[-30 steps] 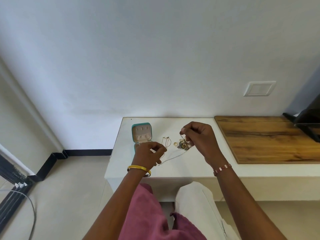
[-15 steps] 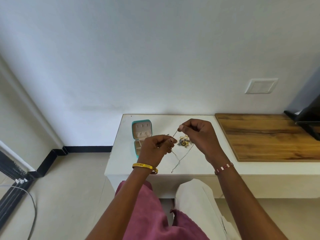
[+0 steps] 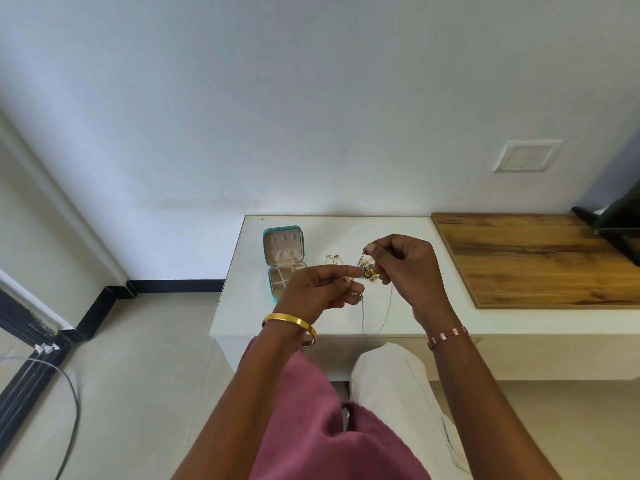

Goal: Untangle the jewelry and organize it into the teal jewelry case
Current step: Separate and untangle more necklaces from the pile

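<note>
Head view: right hand and left hand pinch tangled jewelry, chains hanging straight down.

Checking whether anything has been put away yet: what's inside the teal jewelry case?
The open teal jewelry case shows beige lining, lid tabs and pocket, and divided tray compartments with no jewelry visible. The left hand covers its near right corner.

Shiny gold metal jewelry tangle; matt white table; grained wood board

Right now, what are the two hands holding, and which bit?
Both hold the tangled gold jewelry clump, lifted above the white table. The right hand pinches a chain at its top; the left hand pinches its lower left side.
</note>
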### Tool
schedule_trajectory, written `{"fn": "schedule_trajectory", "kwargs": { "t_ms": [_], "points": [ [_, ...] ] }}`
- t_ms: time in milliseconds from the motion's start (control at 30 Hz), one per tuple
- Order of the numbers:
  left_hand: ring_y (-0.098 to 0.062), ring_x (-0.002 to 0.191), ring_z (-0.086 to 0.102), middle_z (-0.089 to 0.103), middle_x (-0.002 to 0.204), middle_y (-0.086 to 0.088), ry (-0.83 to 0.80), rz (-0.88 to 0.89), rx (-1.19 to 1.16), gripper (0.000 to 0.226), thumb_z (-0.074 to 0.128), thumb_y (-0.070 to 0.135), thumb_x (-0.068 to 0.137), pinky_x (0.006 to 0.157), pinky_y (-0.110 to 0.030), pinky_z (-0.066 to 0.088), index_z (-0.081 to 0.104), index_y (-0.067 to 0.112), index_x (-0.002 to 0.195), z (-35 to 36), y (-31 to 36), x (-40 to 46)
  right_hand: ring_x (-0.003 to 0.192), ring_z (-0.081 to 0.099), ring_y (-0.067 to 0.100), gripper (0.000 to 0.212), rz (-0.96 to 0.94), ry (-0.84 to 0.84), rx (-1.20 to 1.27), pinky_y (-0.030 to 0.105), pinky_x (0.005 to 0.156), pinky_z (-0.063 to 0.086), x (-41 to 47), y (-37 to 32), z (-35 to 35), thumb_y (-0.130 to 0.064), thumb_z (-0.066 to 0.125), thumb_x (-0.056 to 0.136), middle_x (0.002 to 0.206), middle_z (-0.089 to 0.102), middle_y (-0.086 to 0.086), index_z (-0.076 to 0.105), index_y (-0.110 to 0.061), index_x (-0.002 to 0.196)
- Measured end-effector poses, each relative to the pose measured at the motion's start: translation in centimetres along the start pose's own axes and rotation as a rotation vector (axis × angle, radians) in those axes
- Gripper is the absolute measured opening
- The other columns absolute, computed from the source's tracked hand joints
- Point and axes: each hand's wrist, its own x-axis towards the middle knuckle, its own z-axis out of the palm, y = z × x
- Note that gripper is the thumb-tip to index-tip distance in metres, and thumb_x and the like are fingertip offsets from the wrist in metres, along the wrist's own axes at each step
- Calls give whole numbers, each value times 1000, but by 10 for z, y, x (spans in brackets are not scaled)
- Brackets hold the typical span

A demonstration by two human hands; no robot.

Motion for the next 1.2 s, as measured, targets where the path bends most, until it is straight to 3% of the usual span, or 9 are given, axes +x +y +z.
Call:
{"fn": "schedule_trajectory", "kwargs": {
  "t_ms": [133, 233, 433, 633, 800, 967, 1133, 1200],
  "points": [
    [-2, 68, 66, 70, 64, 11, 22, -16, 7, 30, 49, 2, 90, 75, -24, 49, 67, 25, 84, 3, -4, 3, 44, 49, 1, 11, 1, 30, -14, 18, 54, 43, -1, 8, 2, -11, 61, 86, 54, 57, 1, 67, -6, 78],
    [-2, 70, 66, 70, 65, 11, 13, -33, -53, 31, 49, -1, 89, 75, -21, 50, 67, 24, 89, 2, -6, 5, 58, 57, 9, 9, -16, 44, -85, 25, 65, 48, 0, 14, 3, -12, 62, 85, 62, 63, 1, 68, -9, 78],
    [-1, 63, 65, 69, 62, 8, 70, -79, -268, 32, 47, -6, 88, 66, -15, 51, 61, 17, 106, 5, -7, 10, 75, 60, 12, 5, -63, 60, -199, 5, 63, 41, -4, 17, 11, -12, 65, 84, 82, 66, -2, 69, -13, 87],
    [-8, 70, 66, 70, 64, 9, 181, -88, -338, 28, 53, -3, 86, 74, -21, 51, 64, 19, 99, 6, -12, 13, 66, 57, 6, 4, -118, -51, -224, 6, 57, 42, -14, 7, 18, -15, 67, 82, 72, 63, -3, 64, -17, 79],
    [-16, 74, 64, 70, 65, 4, 231, -67, -359, 34, 51, -7, 85, 79, -27, 54, 64, 22, 97, 3, -16, 15, 60, 56, 2, 14, -81, -139, -297, 9, 57, 43, -17, 11, 20, -14, 72, 78, 71, 63, -6, 64, -23, 85],
    [-10, 70, 65, 68, 60, 9, 266, -4, -277, 38, 52, -7, 85, 70, -17, 55, 61, 23, 106, 4, -19, 15, 65, 57, 3, 12, -85, -106, -346, 0, 57, 39, -17, 13, 22, -10, 69, 80, 72, 63, -3, 70, -14, 92],
    [3, 60, 65, 66, 68, 5, 333, 112, -115, 41, 52, -9, 85, 62, -8, 50, 56, 18, 116, 7, -18, 11, 66, 59, 13, 10, -75, -120, -368, 13, 65, 43, -16, 12, 20, -8, 65, 83, 77, 69, 6, 71, -7, 91],
    [6, 59, 63, 66, 64, 11, 361, 160, -57, 42, 52, -10, 84, 61, -4, 46, 56, 17, 116, 9, -16, 10, 67, 59, 14, 9, -85, -121, -372, 13, 65, 43, -17, 11, 19, -8, 66, 82, 75, 68, 5, 72, -7, 89]
  ]
}}
